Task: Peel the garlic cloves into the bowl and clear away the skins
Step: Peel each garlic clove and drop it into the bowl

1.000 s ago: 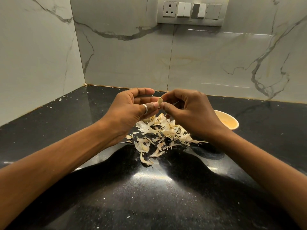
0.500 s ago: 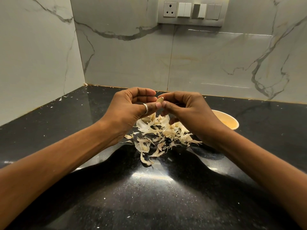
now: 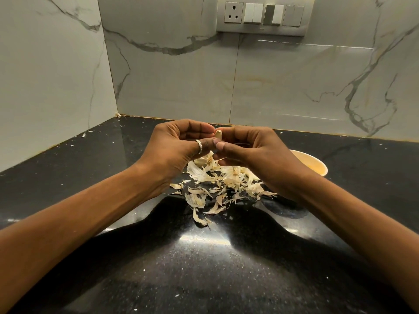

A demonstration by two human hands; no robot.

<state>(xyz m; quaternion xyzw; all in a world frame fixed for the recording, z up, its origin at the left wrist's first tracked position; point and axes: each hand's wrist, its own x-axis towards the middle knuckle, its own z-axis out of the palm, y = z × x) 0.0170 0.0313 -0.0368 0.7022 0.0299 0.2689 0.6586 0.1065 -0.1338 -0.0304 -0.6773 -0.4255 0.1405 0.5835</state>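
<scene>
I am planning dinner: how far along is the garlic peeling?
Done: a pile of skins on the counter suggests several cloves are peeled. In hand: the left hand and right hand pinch one clove. Left: putting it in the bowl, clearing the skins.

The black speckled stone countertop (image 3: 204, 279) is glossy; the white grey-veined marble-look wall tiles (image 3: 172, 87) are smooth with a soft sheen. The pale garlic skins (image 3: 217, 184) look dry and papery, the thin silver ring (image 3: 199, 146) shiny metal.
</scene>
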